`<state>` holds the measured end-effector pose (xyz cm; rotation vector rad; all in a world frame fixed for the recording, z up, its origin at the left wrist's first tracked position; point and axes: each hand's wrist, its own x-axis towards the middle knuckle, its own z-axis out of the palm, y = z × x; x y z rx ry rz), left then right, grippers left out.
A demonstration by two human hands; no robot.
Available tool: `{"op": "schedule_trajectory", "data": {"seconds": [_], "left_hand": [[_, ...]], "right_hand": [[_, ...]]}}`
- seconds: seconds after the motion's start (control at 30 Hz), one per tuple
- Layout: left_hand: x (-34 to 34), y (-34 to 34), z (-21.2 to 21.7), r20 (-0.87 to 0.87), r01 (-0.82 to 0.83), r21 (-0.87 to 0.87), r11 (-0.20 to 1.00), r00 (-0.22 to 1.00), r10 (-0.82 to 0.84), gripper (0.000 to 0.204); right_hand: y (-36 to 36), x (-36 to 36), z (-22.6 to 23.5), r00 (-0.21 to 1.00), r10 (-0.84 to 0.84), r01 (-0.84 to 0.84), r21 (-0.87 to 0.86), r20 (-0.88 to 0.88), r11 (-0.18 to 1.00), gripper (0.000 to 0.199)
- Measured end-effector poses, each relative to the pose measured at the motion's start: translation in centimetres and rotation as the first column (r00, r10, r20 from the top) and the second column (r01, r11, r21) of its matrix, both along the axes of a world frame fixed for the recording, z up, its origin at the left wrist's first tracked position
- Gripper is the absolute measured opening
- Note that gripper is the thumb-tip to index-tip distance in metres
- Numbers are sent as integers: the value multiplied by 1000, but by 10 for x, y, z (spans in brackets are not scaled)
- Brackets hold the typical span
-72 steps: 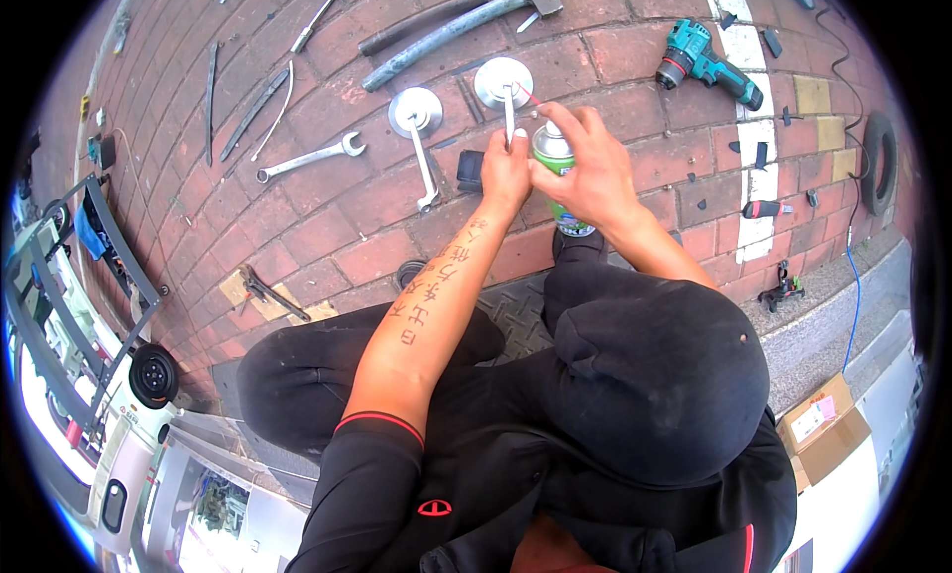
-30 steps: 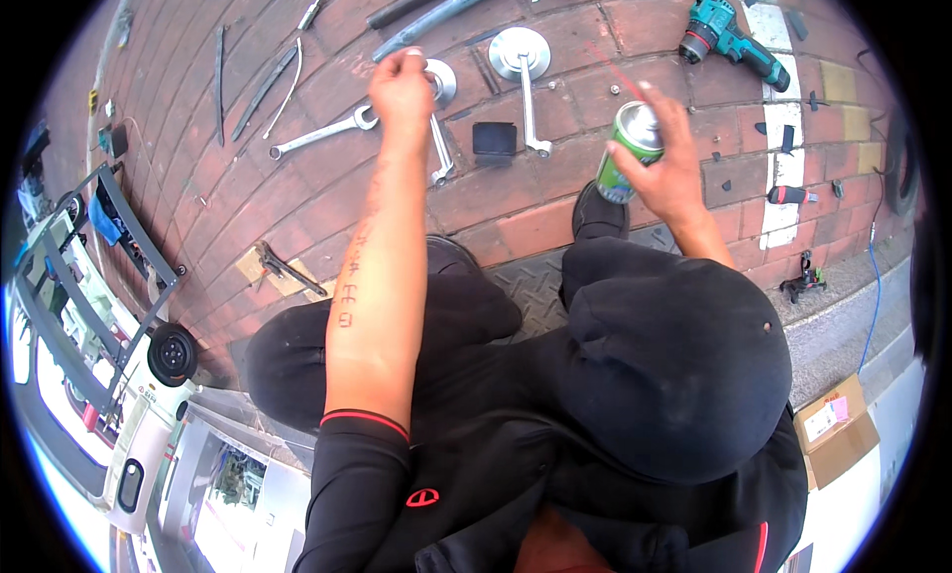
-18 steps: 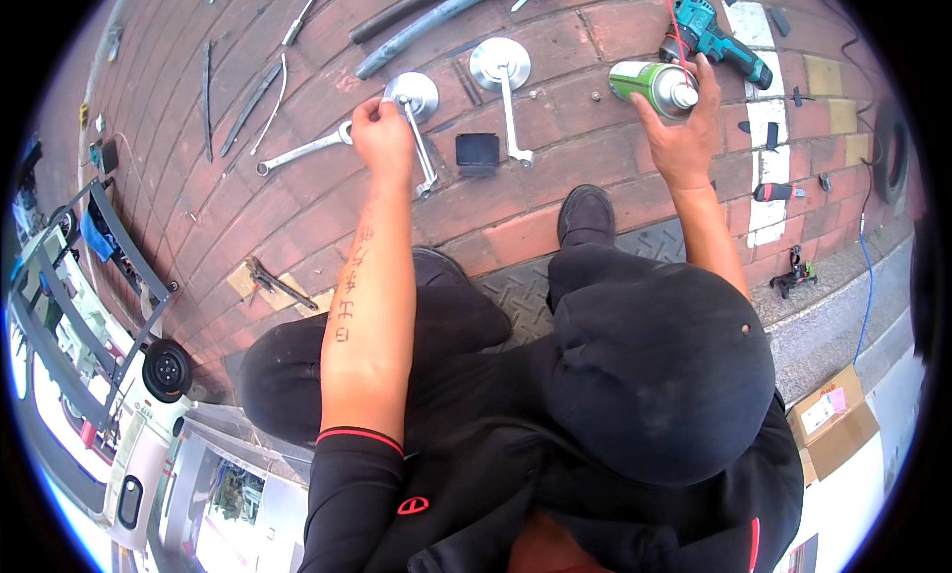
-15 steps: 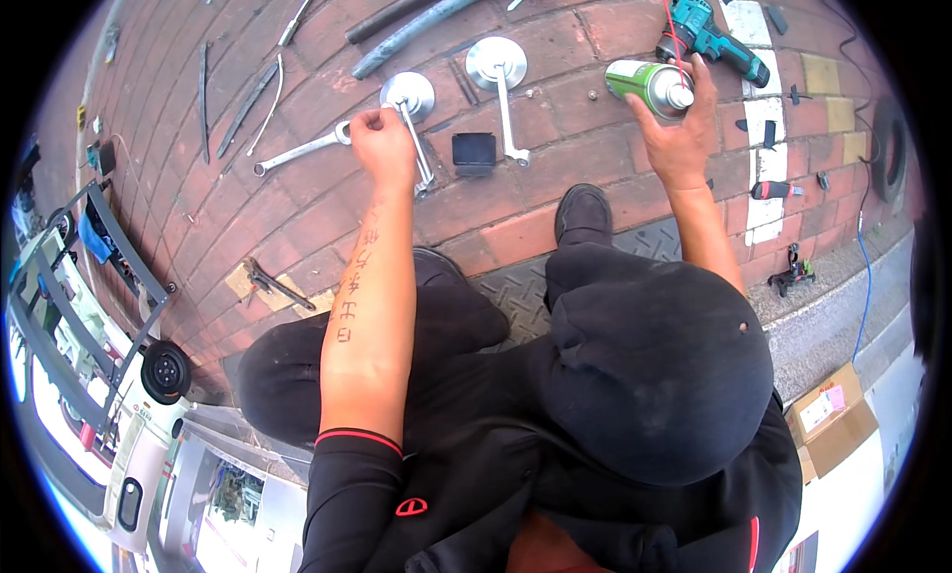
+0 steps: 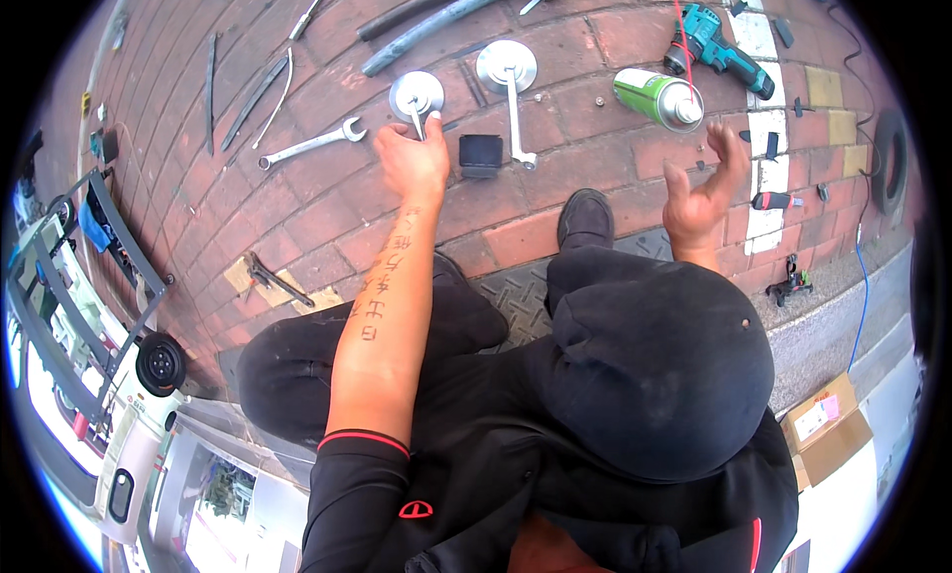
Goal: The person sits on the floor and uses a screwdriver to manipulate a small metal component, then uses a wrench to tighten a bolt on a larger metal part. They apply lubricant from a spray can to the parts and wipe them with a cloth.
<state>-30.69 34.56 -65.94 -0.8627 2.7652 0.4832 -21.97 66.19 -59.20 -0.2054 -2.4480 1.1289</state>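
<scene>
Since half a second ago your right hand (image 5: 699, 191) has let go of the green spray can (image 5: 654, 97), which now lies on its side on the brick paving (image 5: 297, 206), far right, just beside the teal drill (image 5: 719, 48). That hand hangs open and empty above the ground, fingers spread. Your left hand (image 5: 412, 162) is closed around the stem of the left round mirror (image 5: 416, 95), fingers curled on the metal rod. The second mirror (image 5: 508, 72) lies just to the right, with a small black block (image 5: 481, 155) near it and a wrench (image 5: 312, 145) to the left.

Risks as I judge them: the can, lying loose on its round side, could roll toward the drill or off across the bricks. Lift the mirror by the stem carelessly and its glass face could scrape the paving or knock its neighbour
</scene>
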Motion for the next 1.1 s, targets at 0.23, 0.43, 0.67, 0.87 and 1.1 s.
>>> {"op": "schedule_trajectory", "data": {"seconds": [0.23, 0.43, 0.67, 0.87, 1.1], "left_hand": [[0, 33, 0, -126, 397, 221, 891, 917, -378, 27], [19, 87, 8, 169, 123, 426, 896, 963, -212, 39], [4, 89, 6, 129, 60, 449, 892, 983, -131, 31], [-58, 39, 101, -75, 278, 558, 782, 955, -286, 31], [-34, -18, 229, -79, 290, 701, 652, 939, -334, 31]], "right_hand": [[-48, -3, 17, 957, 268, -221, -322, 110, 920, 22], [-74, -14, 12, 897, 339, -197, -428, 285, 882, 18], [-87, -28, 13, 882, 398, -248, -471, 251, 846, 18], [-96, -79, 27, 940, 288, -141, -560, 184, 816, 34], [-143, -168, 99, 749, 645, 73, -949, -151, -308, 70]]}}
